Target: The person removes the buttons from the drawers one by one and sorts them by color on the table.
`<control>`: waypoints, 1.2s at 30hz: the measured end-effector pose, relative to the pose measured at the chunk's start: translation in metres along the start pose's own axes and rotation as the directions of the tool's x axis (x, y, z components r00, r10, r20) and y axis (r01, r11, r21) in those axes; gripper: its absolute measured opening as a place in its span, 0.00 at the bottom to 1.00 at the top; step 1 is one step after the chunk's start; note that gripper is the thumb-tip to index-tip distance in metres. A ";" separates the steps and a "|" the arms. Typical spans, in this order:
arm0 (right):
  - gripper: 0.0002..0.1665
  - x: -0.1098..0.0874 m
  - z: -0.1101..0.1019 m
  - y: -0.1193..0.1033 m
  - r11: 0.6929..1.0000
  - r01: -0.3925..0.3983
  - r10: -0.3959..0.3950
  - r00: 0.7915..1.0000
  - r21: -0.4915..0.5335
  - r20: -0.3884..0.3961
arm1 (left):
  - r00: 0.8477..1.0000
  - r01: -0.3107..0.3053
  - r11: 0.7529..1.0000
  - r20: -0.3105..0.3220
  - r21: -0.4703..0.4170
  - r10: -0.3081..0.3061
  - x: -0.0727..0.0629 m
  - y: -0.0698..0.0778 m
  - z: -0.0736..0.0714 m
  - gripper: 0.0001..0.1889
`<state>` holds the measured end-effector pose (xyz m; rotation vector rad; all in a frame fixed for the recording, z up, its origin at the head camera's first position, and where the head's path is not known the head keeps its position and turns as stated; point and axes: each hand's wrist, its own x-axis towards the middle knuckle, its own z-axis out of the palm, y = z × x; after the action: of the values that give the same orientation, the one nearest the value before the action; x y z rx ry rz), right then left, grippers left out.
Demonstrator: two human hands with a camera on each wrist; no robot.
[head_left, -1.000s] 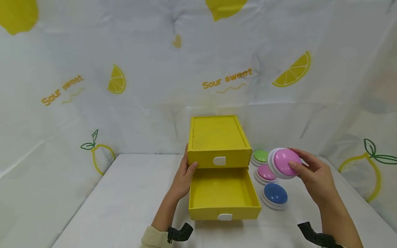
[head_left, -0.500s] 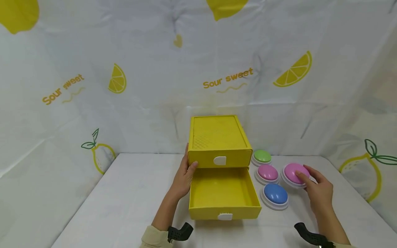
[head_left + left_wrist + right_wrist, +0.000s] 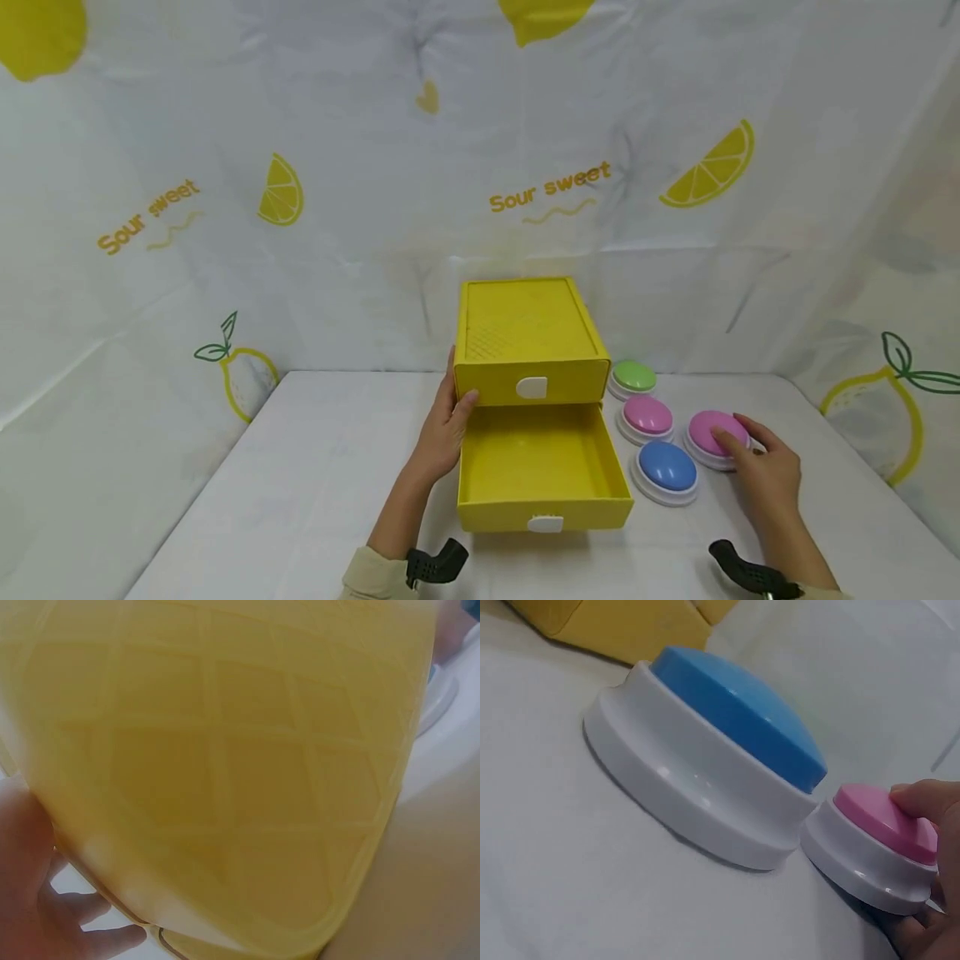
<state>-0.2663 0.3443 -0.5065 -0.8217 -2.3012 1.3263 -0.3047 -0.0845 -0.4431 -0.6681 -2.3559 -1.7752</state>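
Observation:
My left hand grips the left side of a yellow two-drawer box, thumb at the front edge of the upper drawer. The lower drawer is pulled out and nothing lies in it. In the left wrist view, the ribbed yellow side wall fills most of the picture. On the right, my right hand holds a pink push button with a white base, thumb on its dome and fingers at its far side. The right wrist view shows this pink button down at the table surface.
Right of the box stand a blue push button, another pink button and a green one. All rest on the white table. A white lemon-print sheet hangs behind.
My right hand has lowered the pink button from a raised, tilted position down to the table, right of the other buttons. My left hand stays on the box.

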 end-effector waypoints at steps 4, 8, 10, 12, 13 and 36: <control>0.40 -0.002 0.003 -0.001 0.999 0.040 -0.040 0.999 0.004 -0.021 | 1.000 -0.003 1.000 -0.009 0.005 0.003 0.000 0.001 -0.001 0.37; 0.38 -0.005 0.005 0.001 0.997 0.074 -0.073 0.997 0.000 -0.034 | 1.000 -0.004 1.000 -0.009 0.003 0.004 0.001 0.002 -0.002 0.37; 0.37 -0.006 0.005 0.003 0.996 0.093 -0.093 0.995 -0.015 -0.044 | 1.000 -0.003 1.000 -0.009 -0.004 0.003 0.001 0.001 -0.001 0.37; 0.38 -0.007 0.006 0.006 0.993 0.107 -0.109 0.993 -0.039 -0.038 | 1.000 -0.001 1.000 -0.008 -0.009 0.001 0.000 0.000 -0.001 0.37; 0.38 -0.008 0.006 0.007 0.991 0.119 -0.121 0.992 -0.056 -0.035 | 1.000 0.002 1.000 -0.008 -0.010 -0.002 0.000 0.000 0.000 0.37; 0.44 -0.005 0.008 0.013 0.964 0.209 -0.206 0.978 -0.163 0.030 | 1.000 -0.003 0.999 0.000 -0.045 0.003 0.001 -0.002 0.002 0.36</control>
<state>-0.2628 0.3406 -0.5214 -0.6012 -2.4556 1.0649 -0.3059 -0.0833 -0.4453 -0.6769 -2.3206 -1.8316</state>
